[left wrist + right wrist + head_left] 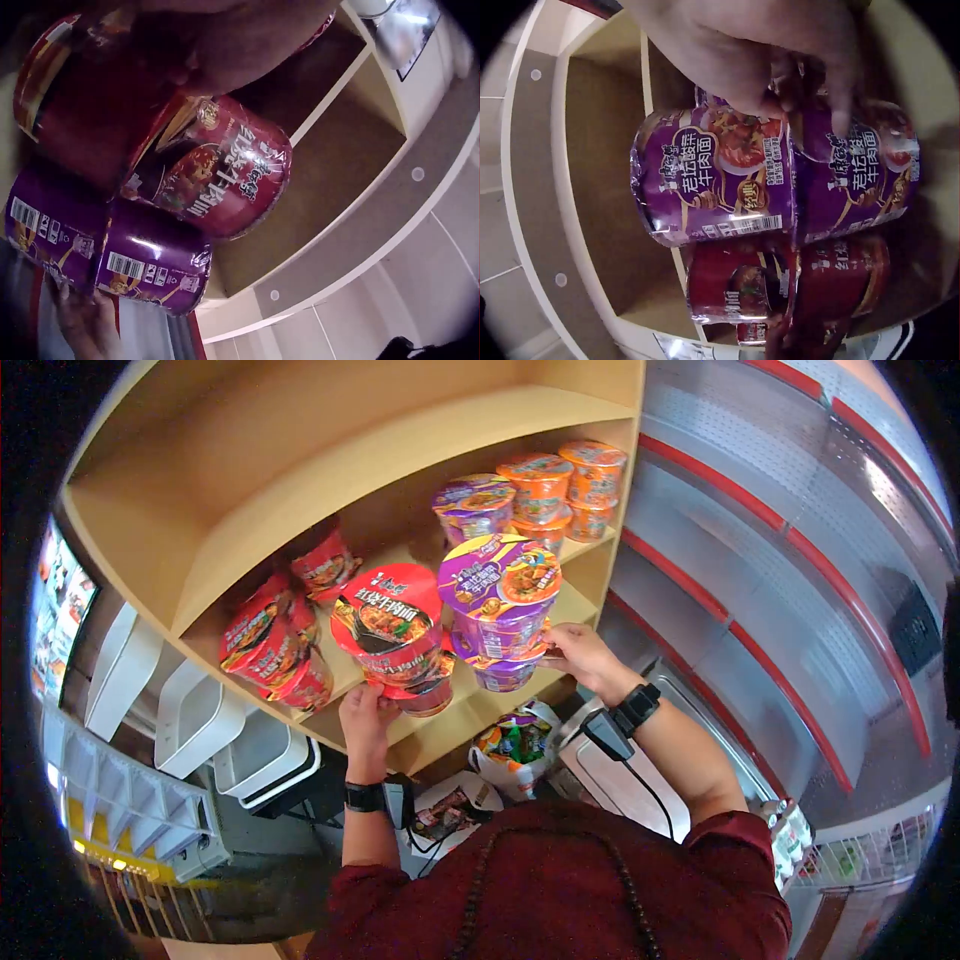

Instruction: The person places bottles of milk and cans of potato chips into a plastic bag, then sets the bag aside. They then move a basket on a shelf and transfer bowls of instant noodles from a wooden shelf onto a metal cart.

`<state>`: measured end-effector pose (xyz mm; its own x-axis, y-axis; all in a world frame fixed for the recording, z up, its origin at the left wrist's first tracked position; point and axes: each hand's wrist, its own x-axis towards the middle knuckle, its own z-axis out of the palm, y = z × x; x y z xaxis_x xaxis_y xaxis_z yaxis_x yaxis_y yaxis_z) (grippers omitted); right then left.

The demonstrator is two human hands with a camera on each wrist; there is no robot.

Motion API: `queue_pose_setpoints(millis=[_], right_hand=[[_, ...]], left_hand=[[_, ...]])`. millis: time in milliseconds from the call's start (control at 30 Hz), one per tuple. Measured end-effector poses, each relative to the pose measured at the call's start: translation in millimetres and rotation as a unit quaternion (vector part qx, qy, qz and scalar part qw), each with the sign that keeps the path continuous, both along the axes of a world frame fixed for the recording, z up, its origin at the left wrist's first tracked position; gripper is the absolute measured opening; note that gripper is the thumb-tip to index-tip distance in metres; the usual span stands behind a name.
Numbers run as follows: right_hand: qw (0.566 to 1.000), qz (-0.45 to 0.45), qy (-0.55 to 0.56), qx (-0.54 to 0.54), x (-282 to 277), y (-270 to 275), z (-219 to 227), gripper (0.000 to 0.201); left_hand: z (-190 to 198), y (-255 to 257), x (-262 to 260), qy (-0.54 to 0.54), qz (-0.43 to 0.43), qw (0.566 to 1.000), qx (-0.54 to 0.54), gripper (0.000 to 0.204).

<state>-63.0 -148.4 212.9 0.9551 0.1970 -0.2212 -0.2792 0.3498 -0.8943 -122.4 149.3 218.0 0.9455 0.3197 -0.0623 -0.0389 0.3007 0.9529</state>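
At the front of a wooden shelf, my left hand grips a stack of two red instant noodle cups, the upper cup and the lower cup, from the left. My right hand holds a stack of two purple noodle cups from the right, with the upper cup tilted toward me. The two stacks stand side by side between my hands. In the right wrist view, fingers of the right hand reach the join between the purple cups. The left hand's fingertips are partly hidden in its wrist view.
More red cups sit at the shelf's left. A purple cup and several stacked orange cups stand at the right. Below are a white bag of packets and white bins. Red-edged metal shelving lines the right.
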Motion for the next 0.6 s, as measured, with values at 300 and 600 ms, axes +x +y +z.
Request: queue_pose_setpoints(millis=[300,600], right_hand=[[0.982,-0.167,-0.007,-0.085,-102,-152,12,0.016],[0.938,-0.319,0.015,-0.132,-220,-281,-53,0.018]], left_hand=[[7,-135,15,-0.013,-0.225,0.974,-0.004,0.008],[-74,-302,12,0.043,-0.382,0.92,-0.082,0.004]])
